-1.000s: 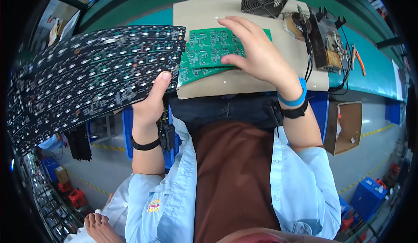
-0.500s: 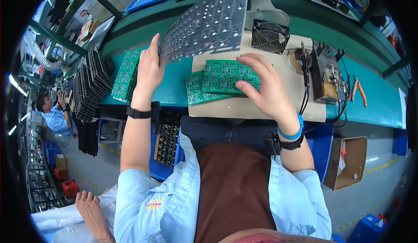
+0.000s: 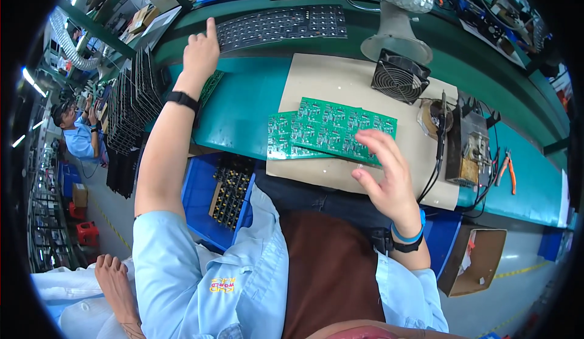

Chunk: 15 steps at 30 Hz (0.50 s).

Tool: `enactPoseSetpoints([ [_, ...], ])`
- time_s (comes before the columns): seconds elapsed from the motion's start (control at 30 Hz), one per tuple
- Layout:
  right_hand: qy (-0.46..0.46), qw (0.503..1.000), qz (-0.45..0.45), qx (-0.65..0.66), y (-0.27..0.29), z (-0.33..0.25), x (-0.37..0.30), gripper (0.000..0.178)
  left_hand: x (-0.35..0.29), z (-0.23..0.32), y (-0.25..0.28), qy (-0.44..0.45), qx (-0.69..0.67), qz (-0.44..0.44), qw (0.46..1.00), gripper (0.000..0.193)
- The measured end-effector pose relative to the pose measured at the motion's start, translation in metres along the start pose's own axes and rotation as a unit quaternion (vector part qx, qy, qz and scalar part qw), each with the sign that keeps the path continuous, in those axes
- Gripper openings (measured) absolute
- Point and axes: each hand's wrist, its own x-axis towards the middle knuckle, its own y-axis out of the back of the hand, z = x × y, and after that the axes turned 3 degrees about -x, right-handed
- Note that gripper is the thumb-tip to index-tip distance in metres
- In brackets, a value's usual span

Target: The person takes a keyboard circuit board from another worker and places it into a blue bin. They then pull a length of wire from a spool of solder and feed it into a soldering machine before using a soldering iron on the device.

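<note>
A large black circuit board (image 3: pixel 283 27) with many small parts lies nearly flat on the green ledge at the back of the bench. My left hand (image 3: pixel 202 52) is closed at the board's left end, index finger stretched out; its thumb is hidden. Two green circuit boards overlap on brown paper: the upper one (image 3: pixel 331 126) is askew on the lower one (image 3: pixel 281 135). Over the upper board's right end hovers my right hand (image 3: pixel 389 184), empty, its thumb and fingers apart.
Beyond the paper stand a black fan (image 3: pixel 399 77) and a duct hood (image 3: pixel 396 38). To the right are a soldering unit (image 3: pixel 468 150) and orange-handled pliers (image 3: pixel 505 170). Racked black boards (image 3: pixel 131 105) stand at left. A blue bin (image 3: pixel 204 187) sits below the bench edge. Another person's hand (image 3: pixel 115 284) is lower left.
The black board has gone from tilted up in the air to lying back on the ledge, with my left hand moving away along with it. My right hand stays open, lower in the picture.
</note>
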Motion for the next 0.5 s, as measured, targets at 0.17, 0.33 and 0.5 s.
enactPoseSetpoints([
  [0.17, -0.026, 0.999, -0.022, -0.003, 0.0, 0.006, -0.008, 0.056, 0.045, 0.017, -0.039, -0.014, 0.056, -0.037, 0.998, 0.072],
  [0.33, -0.062, 0.997, -0.032, 0.015, 0.004, 0.011, -0.013, 0.055, 0.065, 0.033, -0.081, -0.005, 0.069, -0.045, 0.997, 0.069],
  [0.5, -0.086, 0.996, -0.028, 0.02, 0.008, 0.014, -0.014, 0.053, 0.079, 0.041, -0.11, -0.019, 0.074, -0.052, 0.996, 0.068],
])
